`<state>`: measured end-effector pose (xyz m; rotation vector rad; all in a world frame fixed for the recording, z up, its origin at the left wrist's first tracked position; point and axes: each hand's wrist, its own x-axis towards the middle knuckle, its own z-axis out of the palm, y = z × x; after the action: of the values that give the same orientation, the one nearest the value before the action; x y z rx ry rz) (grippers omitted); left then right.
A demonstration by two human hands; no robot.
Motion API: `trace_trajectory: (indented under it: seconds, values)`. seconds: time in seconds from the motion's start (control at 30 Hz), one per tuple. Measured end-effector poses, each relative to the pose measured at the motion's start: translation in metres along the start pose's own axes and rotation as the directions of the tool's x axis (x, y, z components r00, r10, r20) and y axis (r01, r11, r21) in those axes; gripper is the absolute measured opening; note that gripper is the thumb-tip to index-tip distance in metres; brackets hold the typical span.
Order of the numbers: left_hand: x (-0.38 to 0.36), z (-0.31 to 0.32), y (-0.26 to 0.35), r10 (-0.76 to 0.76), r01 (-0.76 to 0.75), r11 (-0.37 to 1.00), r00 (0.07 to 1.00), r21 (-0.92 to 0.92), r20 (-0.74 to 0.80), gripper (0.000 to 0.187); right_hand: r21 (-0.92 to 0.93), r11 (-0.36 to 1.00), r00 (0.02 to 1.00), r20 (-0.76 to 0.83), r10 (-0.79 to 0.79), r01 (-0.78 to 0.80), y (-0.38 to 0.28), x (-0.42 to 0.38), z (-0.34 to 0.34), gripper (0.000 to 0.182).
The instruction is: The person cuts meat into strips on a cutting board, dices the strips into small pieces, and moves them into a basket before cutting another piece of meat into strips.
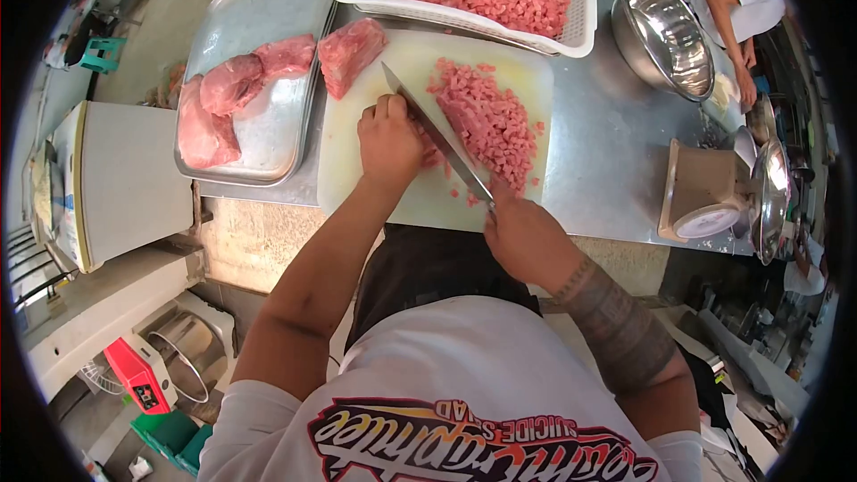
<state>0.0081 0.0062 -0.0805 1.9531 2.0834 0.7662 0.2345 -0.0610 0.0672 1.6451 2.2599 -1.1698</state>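
Observation:
A long knife (pixel 448 150) lies slantwise over the white cutting board (pixel 357 187), its tip pointing to the upper left. My right hand (pixel 527 236) is wrapped round its handle near the board's front edge. Beside the blade, on its left, my left hand (pixel 390 143) has its fingers curled together over some meat, mostly hidden under them. Diced pink meat (pixel 495 125) is heaped on the board to the right of the blade. A larger raw chunk (pixel 350 54) rests at the board's upper left corner.
A metal tray (pixel 268 138) with raw meat pieces (pixel 234 85) is at the left. A white basket (pixel 580 0) of diced meat stands behind the board. To the right are a steel bowl (pixel 665 36), a scale (pixel 701 192) and another person's arms (pixel 725 27).

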Motion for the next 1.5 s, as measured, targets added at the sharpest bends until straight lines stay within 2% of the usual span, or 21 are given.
trace_trajectory:
  seconds: [0.17,0.3,0.4,0.5,0.63,0.77,0.8,0.9,1.0,1.13,1.3,1.4,1.5]
  values:
    - [-0.002,0.005,0.000,-0.013,0.014,0.999,1.000,0.037,-0.008,0.030,0.054,0.995,0.987,-0.146,-0.072,0.080,0.008,0.062,0.038,0.025]
    - [0.000,-0.001,0.006,-0.042,0.042,0.998,0.999,0.040,0.011,0.029,0.023,0.995,0.979,-0.184,-0.087,0.093,0.011,0.063,0.043,0.029]
    - [0.000,-0.007,-0.002,-0.020,0.021,0.996,1.000,-0.090,0.016,0.028,0.078,0.994,0.974,-0.217,-0.063,0.081,0.028,0.043,0.041,0.036]
    - [-0.005,-0.013,-0.008,0.023,-0.027,0.998,0.998,-0.064,-0.062,0.023,0.042,0.998,0.978,-0.200,0.054,-0.046,0.029,0.018,0.031,0.042]
    - [-0.003,-0.013,-0.006,0.021,-0.021,1.000,0.999,0.000,0.033,0.024,0.011,0.998,0.987,-0.145,0.063,-0.062,0.018,-0.013,0.020,0.040]
    - [-0.001,-0.014,-0.005,0.013,-0.017,0.999,0.996,0.048,0.090,0.027,-0.015,0.998,0.998,-0.024,0.053,-0.054,-0.005,-0.050,-0.003,0.034]
    - [-0.001,-0.013,-0.006,0.013,-0.018,0.998,0.995,0.055,0.100,0.027,-0.019,0.999,0.999,0.015,0.051,-0.051,-0.006,-0.052,-0.005,0.032]
    - [-0.003,-0.008,-0.008,0.029,-0.031,0.999,0.999,0.036,0.045,0.026,-0.015,1.000,1.000,-0.021,-0.014,0.014,-0.005,-0.035,-0.004,0.027]
    - [-0.003,-0.005,-0.010,0.066,-0.069,0.996,0.997,-0.064,-0.047,0.026,0.012,0.999,0.999,-0.024,-0.033,0.033,-0.003,0.015,0.015,0.027]
    - [-0.005,-0.002,-0.010,0.047,-0.052,0.997,0.995,-0.056,-0.086,0.026,-0.014,0.997,0.985,-0.154,-0.079,0.077,0.004,0.066,0.053,0.027]
    - [-0.004,-0.003,-0.016,0.067,-0.079,0.984,0.995,-0.160,-0.078,0.027,0.029,0.990,0.955,-0.270,-0.124,0.137,0.016,0.058,0.050,0.034]
    - [-0.009,-0.018,-0.018,0.008,-0.007,0.994,1.000,-0.110,0.010,0.025,0.079,0.996,0.974,-0.222,-0.031,0.049,0.034,0.034,0.046,0.041]
    - [-0.011,-0.016,-0.017,0.011,-0.010,0.997,1.000,-0.072,0.018,0.026,-0.020,0.999,0.982,-0.182,0.041,-0.045,0.014,0.002,0.031,0.040]
